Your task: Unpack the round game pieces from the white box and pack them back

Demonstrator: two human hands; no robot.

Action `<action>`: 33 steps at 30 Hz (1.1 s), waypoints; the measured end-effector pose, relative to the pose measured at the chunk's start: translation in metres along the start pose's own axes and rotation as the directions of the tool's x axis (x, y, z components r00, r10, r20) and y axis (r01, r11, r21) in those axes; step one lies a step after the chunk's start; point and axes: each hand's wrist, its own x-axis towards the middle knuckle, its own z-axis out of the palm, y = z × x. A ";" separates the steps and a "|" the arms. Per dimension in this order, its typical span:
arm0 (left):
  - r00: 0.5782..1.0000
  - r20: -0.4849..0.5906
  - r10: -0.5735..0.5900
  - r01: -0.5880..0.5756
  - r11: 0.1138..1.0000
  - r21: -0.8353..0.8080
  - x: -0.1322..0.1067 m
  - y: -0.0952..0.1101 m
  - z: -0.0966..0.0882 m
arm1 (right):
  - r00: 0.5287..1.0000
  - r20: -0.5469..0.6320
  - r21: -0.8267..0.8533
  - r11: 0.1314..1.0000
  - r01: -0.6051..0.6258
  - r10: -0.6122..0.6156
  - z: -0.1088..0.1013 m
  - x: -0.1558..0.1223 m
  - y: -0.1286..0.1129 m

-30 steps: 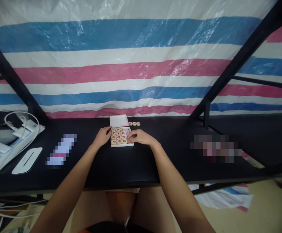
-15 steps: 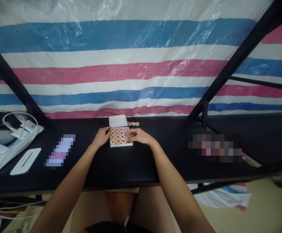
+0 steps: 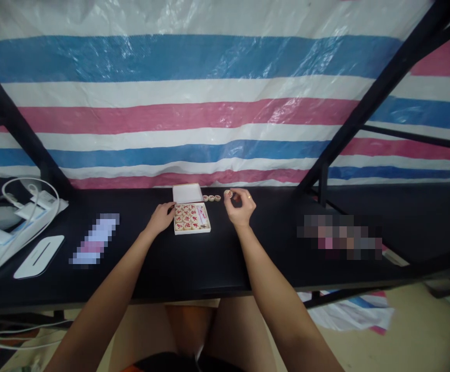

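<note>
On the black table, an open white box [image 3: 192, 232] holds rows of round Chinese chess pieces [image 3: 186, 219] with red characters. Its right column now has a small pink-and-white packet or card showing and one dark-marked piece at the bottom. The box's lid [image 3: 186, 192] lies open behind it. My left hand [image 3: 160, 217] grips the box's left edge near the upper corner. Off to the right of the box, my right hand [image 3: 241, 205] pinches one Chinese chess piece [image 3: 228, 194] between thumb and fingers, just above the table. Three pieces [image 3: 211, 198] sit in a row between the lid and that hand.
A blurred-out flat item [image 3: 95, 239] and a white oblong plate [image 3: 39, 257] lie to the left, beside white cables and a power strip [image 3: 18, 227]. Another blurred item [image 3: 341, 236] is at the right. Black frame bars and a striped sheet [image 3: 194, 119] stand behind.
My right hand has lifted out of the box's right column with a piece and moved right, past the row of three. My left hand has stayed at the box.
</note>
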 end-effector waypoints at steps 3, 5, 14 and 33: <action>1.000 -0.008 0.002 -0.002 1.000 -0.001 0.000 -0.001 0.001 | 0.999 -0.037 -0.060 0.998 -0.016 0.014 0.002 0.000 0.009; 1.000 -0.009 0.005 -0.005 1.000 0.000 0.000 -0.002 0.001 | 0.999 0.030 -0.072 0.997 -0.019 0.021 0.005 -0.001 0.014; 1.000 -0.004 0.005 -0.005 1.000 -0.003 0.000 -0.003 0.002 | 0.867 0.341 -0.409 0.888 -0.210 0.363 0.022 -0.012 0.038; 1.000 -0.003 -0.001 0.001 1.000 -0.018 0.000 -0.002 0.001 | 0.730 0.559 -0.464 0.878 -0.116 0.392 0.021 -0.018 0.042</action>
